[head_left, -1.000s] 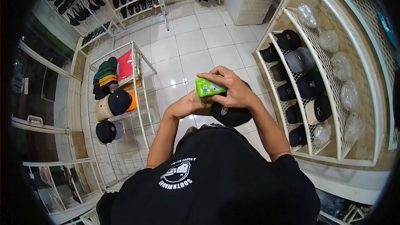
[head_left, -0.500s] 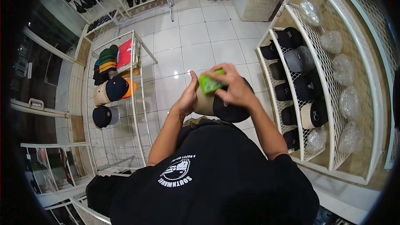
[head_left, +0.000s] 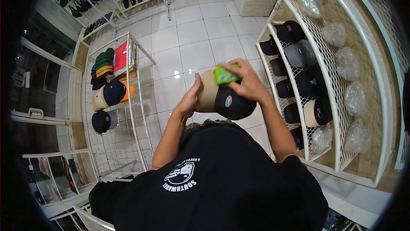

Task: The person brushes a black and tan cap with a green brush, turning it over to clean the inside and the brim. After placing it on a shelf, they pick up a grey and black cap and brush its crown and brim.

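Note:
A cap (head_left: 237, 107) with a tan brim, a black crown and an oval patch is held in front of my body. My left hand (head_left: 188, 101) grips the tan brim at its left edge, thumb pointing up and fingers partly hidden beneath it. Fingers of my right hand (head_left: 247, 79) are closed around a bright green block (head_left: 225, 76), perhaps a brush or sponge. That block lies against the cap where brim and crown meet. Motion blurs the right fingers slightly, and the block's underside is hidden.
To the right stands a white mesh shelf (head_left: 337, 124) with several caps and clear plastic-wrapped bundles. On the left is a white wire rack (head_left: 143, 53) with caps and folded items. Footwear hangs on a far rack (head_left: 165, 1). White tiles (head_left: 194, 33) cover the floor.
My right hand has shifted the green block to the right, from over the brim toward the black crown. The oval patch now shows fully. The left hand keeps its grip on the brim.

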`<action>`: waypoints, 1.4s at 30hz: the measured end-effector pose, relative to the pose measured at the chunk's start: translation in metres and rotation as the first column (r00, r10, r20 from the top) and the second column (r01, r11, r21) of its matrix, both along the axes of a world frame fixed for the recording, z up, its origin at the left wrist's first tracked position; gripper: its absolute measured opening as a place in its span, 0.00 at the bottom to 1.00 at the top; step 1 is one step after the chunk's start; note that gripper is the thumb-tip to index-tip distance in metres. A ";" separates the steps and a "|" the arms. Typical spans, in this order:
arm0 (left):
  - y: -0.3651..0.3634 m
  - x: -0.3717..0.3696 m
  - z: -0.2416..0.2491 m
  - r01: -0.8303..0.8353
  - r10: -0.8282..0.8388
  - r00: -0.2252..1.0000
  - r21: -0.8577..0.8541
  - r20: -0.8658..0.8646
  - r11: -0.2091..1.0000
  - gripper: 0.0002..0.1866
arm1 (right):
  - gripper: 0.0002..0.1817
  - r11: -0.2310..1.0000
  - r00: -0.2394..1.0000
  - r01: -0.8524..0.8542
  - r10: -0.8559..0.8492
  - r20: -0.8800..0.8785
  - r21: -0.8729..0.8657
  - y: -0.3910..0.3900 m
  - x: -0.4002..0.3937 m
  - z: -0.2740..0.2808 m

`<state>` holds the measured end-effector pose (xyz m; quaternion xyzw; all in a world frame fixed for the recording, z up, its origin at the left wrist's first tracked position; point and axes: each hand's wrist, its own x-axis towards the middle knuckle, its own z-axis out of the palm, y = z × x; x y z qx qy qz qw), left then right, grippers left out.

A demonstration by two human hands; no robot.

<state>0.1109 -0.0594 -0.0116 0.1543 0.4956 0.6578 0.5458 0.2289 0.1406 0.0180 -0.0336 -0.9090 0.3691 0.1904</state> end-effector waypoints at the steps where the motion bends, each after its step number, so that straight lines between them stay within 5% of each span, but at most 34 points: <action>1: 0.002 0.003 0.000 -0.002 0.002 1.000 0.006 0.004 1.000 0.44 | 0.35 0.997 0.996 0.079 -0.080 0.047 0.012 0.005 0.001 0.004; 4: 0.004 0.007 0.003 0.011 -0.010 0.998 0.018 -0.060 1.000 0.46 | 0.35 0.978 0.990 -0.134 0.138 -0.013 0.157 -0.014 0.009 0.006; 5: 0.002 0.004 0.001 0.012 -0.011 0.998 0.013 -0.063 1.000 0.46 | 0.35 0.970 0.974 -0.226 0.226 0.011 0.085 -0.020 0.012 0.009; 9: -0.003 0.003 -0.007 0.057 -0.057 0.985 -0.007 -0.165 0.998 0.47 | 0.33 0.996 0.997 0.075 -0.075 0.007 -0.043 0.025 0.005 -0.006; 15: -0.002 0.003 -0.016 0.042 -0.040 0.986 0.004 -0.159 0.999 0.46 | 0.35 0.984 0.987 -0.158 0.158 -0.004 0.087 0.004 0.016 -0.003; 17: -0.007 0.005 -0.017 0.008 0.010 0.982 0.090 -0.191 0.996 0.44 | 0.34 0.995 0.997 0.060 -0.056 0.056 -0.075 0.030 0.017 -0.012; 22: -0.011 0.010 -0.028 -0.118 0.129 0.958 0.057 -0.256 0.991 0.42 | 0.31 0.908 0.908 0.418 -0.418 -0.010 -0.023 0.063 0.037 -0.017; 24: -0.013 0.004 -0.039 -0.123 0.144 0.952 0.092 -0.271 0.988 0.41 | 0.31 0.787 0.974 0.151 -0.223 -0.048 -0.598 0.070 0.048 -0.019; 25: -0.013 0.004 -0.039 -0.127 0.148 0.951 0.096 -0.269 0.987 0.41 | 0.31 0.790 0.975 0.148 -0.219 -0.048 -0.595 0.071 0.049 -0.026; 28: -0.012 0.005 -0.039 -0.106 0.145 0.966 0.180 -0.216 0.978 0.40 | 0.33 0.413 0.988 -0.134 -0.018 -0.155 -0.901 0.064 0.052 -0.048; 31: -0.008 0.009 -0.040 -0.048 0.091 0.951 0.151 -0.295 0.987 0.40 | 0.33 0.372 0.976 -0.164 -0.076 -0.206 -0.914 0.057 0.047 -0.046; 35: -0.003 0.008 -0.033 -0.056 0.087 0.983 0.183 -0.164 0.982 0.36 | 0.34 0.616 0.987 -0.110 -0.027 -0.161 -0.780 0.051 0.046 -0.023; 37: 0.014 -0.006 -0.021 0.089 0.021 0.958 0.364 -0.287 0.927 0.28 | 0.37 0.665 0.992 -0.096 0.003 -0.126 -0.741 0.048 0.040 -0.010; 38: 0.013 -0.014 -0.021 0.143 -0.116 0.989 0.358 -0.097 0.923 0.23 | 0.37 0.708 0.990 -0.138 0.080 -0.116 -0.693 0.045 0.035 -0.003; 41: 0.022 -0.003 0.010 0.021 -0.059 0.989 0.271 0.133 0.962 0.24 | 0.36 0.748 0.977 -0.211 0.162 -0.135 -0.629 0.031 0.019 0.005; 42: 0.026 0.000 0.014 -0.006 -0.004 0.999 0.254 0.037 0.967 0.25 | 0.35 0.785 0.984 -0.176 0.116 -0.138 -0.594 0.029 0.015 0.006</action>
